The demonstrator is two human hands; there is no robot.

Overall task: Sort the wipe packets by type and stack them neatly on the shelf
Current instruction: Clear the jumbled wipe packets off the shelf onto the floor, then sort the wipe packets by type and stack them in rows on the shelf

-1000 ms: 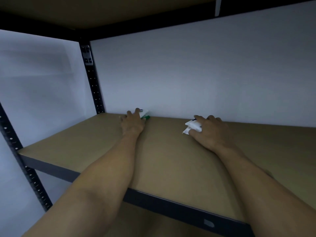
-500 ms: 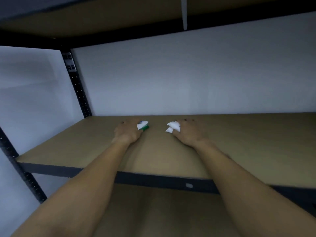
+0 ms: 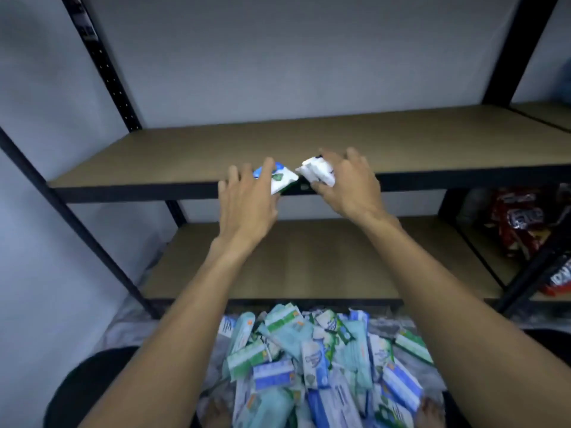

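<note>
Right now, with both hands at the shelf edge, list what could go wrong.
1. The green-and-white packet in the left hand and the white packets in the right hand are at the front edge of the shelf; released here, they may drop into the unsorted pile.
2. The two types nearly touch, so stacks could mix.

We're in dim, cool, even light, no glare, soft shadow under the upper shelf (image 3: 154, 159). Blur smears the green-white packet (image 3: 282, 180) in the left hand (image 3: 247, 205), the white packet (image 3: 318, 173) in the right hand (image 3: 349, 186) and the packet pile (image 3: 309, 359) below; posts (image 3: 106, 72) splay at our wide-angle edges
</note>
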